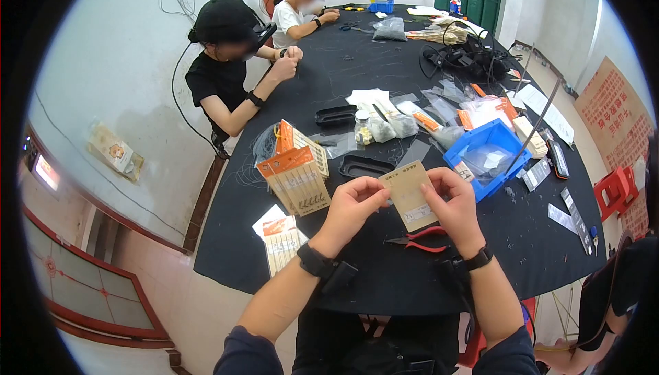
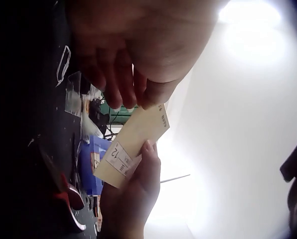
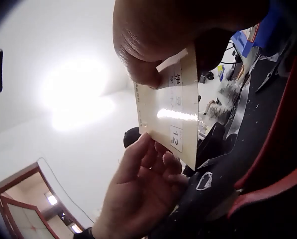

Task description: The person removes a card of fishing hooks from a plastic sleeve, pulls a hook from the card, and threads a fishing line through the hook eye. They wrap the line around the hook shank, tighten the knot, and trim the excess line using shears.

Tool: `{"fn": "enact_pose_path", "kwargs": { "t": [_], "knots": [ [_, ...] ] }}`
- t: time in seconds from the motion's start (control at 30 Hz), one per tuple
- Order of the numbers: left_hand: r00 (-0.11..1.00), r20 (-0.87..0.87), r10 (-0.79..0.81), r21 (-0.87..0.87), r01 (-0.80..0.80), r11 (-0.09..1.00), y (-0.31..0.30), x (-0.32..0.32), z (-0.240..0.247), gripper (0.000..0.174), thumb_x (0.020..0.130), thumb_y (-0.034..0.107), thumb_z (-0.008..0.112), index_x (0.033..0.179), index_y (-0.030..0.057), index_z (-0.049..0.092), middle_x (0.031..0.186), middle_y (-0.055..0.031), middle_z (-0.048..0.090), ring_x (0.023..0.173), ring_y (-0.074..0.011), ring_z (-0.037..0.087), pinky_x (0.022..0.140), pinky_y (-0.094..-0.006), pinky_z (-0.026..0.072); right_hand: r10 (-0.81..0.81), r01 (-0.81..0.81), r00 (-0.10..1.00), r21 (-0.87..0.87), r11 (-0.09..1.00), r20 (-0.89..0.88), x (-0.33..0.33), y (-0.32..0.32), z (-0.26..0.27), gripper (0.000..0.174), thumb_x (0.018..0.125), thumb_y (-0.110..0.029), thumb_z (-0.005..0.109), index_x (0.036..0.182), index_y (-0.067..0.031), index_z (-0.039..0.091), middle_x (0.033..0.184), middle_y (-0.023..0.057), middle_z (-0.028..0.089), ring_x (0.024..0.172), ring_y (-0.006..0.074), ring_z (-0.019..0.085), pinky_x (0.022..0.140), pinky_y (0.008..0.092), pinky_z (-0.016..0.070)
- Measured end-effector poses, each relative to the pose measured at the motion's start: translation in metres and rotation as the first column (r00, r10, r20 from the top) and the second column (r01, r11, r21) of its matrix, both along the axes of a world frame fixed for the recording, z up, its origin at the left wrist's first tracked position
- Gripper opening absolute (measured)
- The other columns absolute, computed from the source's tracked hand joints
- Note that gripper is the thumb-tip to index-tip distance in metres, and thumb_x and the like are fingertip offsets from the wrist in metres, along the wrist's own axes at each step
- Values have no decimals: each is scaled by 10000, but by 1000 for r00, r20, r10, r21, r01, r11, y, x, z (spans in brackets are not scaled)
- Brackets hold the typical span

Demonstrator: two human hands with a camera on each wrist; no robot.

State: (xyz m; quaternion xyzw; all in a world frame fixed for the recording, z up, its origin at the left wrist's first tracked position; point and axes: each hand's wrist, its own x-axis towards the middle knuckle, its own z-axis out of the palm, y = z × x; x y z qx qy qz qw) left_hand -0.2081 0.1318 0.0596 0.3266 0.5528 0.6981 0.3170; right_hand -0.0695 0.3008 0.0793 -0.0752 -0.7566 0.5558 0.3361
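Note:
A beige card [image 1: 403, 186] with small print along one end and a white label marked 12 is up in front of me above the black table. My right hand [image 1: 453, 207] holds it at the right edge, thumb flat on its face. Thumb and forefinger of my left hand [image 1: 353, 207] pinch the opposite edge near the printed end. From the right wrist camera, the left hand [image 3: 148, 194] has its thumb tip on the card [image 3: 158, 107], other fingers loosely curled. Pliers [image 1: 412, 237] with red handles lie on the table just below the card.
Left of my hands, orange-topped packets [image 1: 295, 177] stand beside tangled clear line [image 1: 264, 148]. A black tray [image 1: 357, 166] and small jar [image 1: 362, 128] lie beyond. On the right are a blue bin [image 1: 480, 135] and steel ruler [image 1: 575, 218]. Two people work along the left side.

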Motion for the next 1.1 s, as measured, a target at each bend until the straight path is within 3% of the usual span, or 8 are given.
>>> {"fn": "enact_pose_path", "kwargs": {
  "t": [0.13,0.23,0.33,0.43,0.63,1.03,1.1],
  "knots": [
    [999,52,-5,22,4,1000,0,0,-4,173,947,182,702,1045,43,668,986,-38,711,848,-88,660,725,-221,485,32,-32,999,-72,997,9,0,1,-1,113,923,-82,665,994,4,675,782,-25,656,683,16,573,604,187,434],
    [997,70,-11,9,10,1000,0,-1,-4,171,945,177,702,1042,39,672,967,-37,715,838,-93,669,710,-222,485,62,-51,995,-136,989,74,1,2,-2,181,879,-60,691,1057,-28,689,888,-9,643,773,37,592,641,200,444],
    [998,62,-31,-58,35,998,0,0,-2,157,941,171,705,1022,38,684,941,-34,720,827,-95,677,695,-221,483,-134,142,990,214,967,-48,0,-14,17,343,798,-42,734,1137,-77,697,1023,30,622,883,112,619,714,253,488],
    [996,44,-71,-99,75,992,-1,3,-2,139,930,168,718,983,41,701,911,-28,721,819,-89,675,690,-217,479,-55,89,995,508,857,-81,1,-12,20,442,718,-42,767,1151,-110,714,1140,75,606,974,211,629,795,322,517],
    [992,19,-125,-69,126,990,0,5,0,136,926,157,719,984,35,697,876,-16,708,801,-72,652,702,-212,480,0,40,997,541,840,-73,-2,-6,11,343,694,-60,791,1031,-87,741,1069,92,639,952,271,648,802,356,525],
    [989,29,-148,-64,149,987,1,5,-2,130,933,146,709,993,32,693,878,-15,709,787,-64,646,703,-204,486,-35,68,997,514,855,-74,0,-8,10,263,728,-93,805,983,-74,747,932,75,656,852,254,655,735,341,505],
    [989,39,-144,-71,146,987,1,6,-1,131,936,152,706,996,36,693,881,-15,711,787,-68,654,693,-203,485,-14,46,998,518,854,-65,0,-5,8,294,754,-100,794,1040,-73,732,948,72,661,851,237,653,736,334,501]
  ]
}}
